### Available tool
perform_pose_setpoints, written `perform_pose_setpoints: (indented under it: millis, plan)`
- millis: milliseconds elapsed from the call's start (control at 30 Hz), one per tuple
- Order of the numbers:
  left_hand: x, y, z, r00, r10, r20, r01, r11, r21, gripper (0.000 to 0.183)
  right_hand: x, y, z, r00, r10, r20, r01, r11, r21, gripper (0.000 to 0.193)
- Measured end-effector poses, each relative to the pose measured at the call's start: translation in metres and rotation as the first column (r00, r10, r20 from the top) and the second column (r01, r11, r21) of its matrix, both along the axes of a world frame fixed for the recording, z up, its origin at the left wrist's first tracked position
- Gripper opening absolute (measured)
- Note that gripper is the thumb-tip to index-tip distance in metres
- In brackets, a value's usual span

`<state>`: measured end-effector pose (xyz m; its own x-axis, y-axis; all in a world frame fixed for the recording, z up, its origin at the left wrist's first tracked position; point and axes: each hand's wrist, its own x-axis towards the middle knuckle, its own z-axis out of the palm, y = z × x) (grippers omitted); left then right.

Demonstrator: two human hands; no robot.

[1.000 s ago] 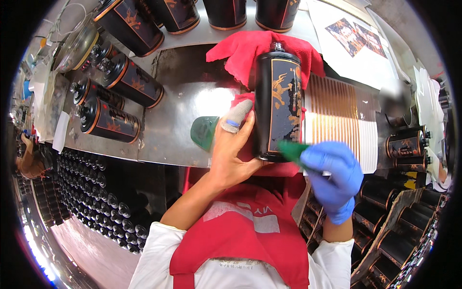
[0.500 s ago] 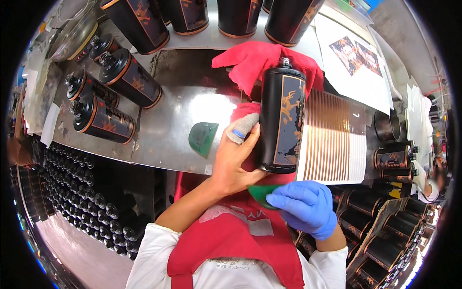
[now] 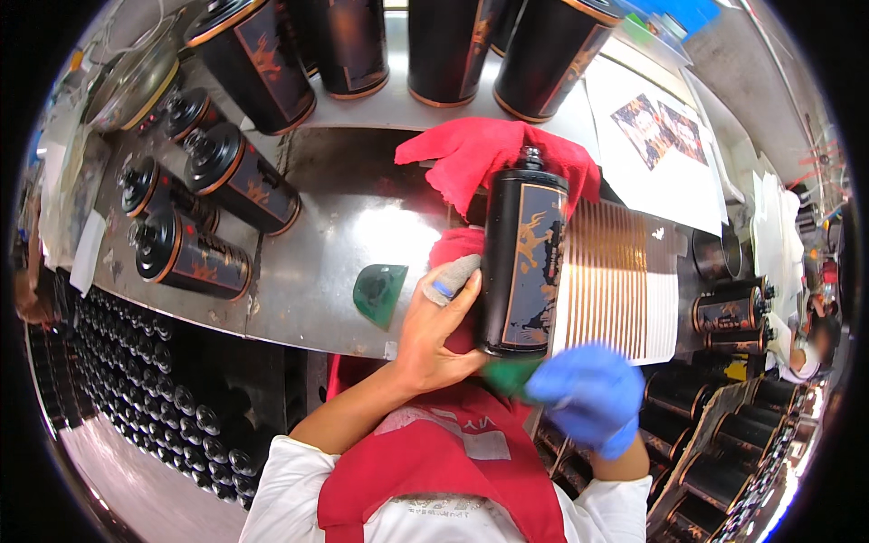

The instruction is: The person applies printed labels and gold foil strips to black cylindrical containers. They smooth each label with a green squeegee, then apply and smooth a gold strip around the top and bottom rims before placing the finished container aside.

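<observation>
A black bottle [image 3: 528,262] with a dark, gold-patterned label panel lies on a red cloth [image 3: 462,154], its neck pointing away from me. My left hand [image 3: 427,335] is closed on the bottle's left side and near end, a grey cover with a blue band on one finger. In a blue glove, my right hand [image 3: 590,398] is blurred by motion and pinches a green scraper [image 3: 509,376] at the bottle's near end. Whether the scraper touches the bottle I cannot tell. Left of my left hand, another green scraper [image 3: 378,296] rests on the metal table.
A sheet of gold strips [image 3: 615,290] lies right of the bottle, papers [image 3: 661,181] beyond it. Several bottles [image 3: 243,176] lie at the left; others stand at the back [image 3: 444,54]. Racked bottles [image 3: 163,389] fill the space below left; crated bottles [image 3: 724,452] are below right.
The whole view has shifted, so the table and bottle appear lower. My right hand has brought the green scraper closer to the bottle's near end. My left hand keeps its grip.
</observation>
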<state>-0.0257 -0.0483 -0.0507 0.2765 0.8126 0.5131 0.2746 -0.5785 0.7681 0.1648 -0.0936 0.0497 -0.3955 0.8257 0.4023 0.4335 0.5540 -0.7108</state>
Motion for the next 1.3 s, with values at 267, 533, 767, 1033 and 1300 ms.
perform_pose_setpoints:
  millis: [267, 533, 767, 1033, 1300]
  plan:
    - [-0.003, 0.005, 0.003, 0.998, -0.055, 0.037, 0.056, 0.998, -0.040, 0.073, -0.003, 0.008, 0.011, 0.969, 0.030, 0.245, -0.038, 0.999, 0.028, 0.032]
    - [-0.004, 0.010, 0.011, 0.996, -0.074, -0.039, 0.072, 0.996, -0.060, 0.070, 0.017, 0.170, 0.033, 0.896, -0.374, 0.239, 0.296, 0.904, 0.308, 0.023]
    - [-0.010, 0.018, 0.010, 0.977, -0.174, -0.125, 0.151, 0.973, -0.175, 0.071, -0.007, 0.079, 0.028, 0.939, 0.045, 0.342, -0.034, 0.999, -0.041, 0.026]
    - [-0.011, 0.023, 0.018, 0.964, -0.213, -0.162, 0.177, 0.962, -0.207, 0.069, 0.018, 0.114, 0.023, 0.963, -0.247, 0.107, 0.243, 0.969, 0.055, 0.022]
    - [-0.008, 0.027, 0.019, 0.941, -0.247, -0.230, 0.185, 0.948, -0.258, 0.069, 0.038, 0.166, 0.002, 0.778, -0.617, -0.119, 0.627, 0.771, 0.106, 0.020]
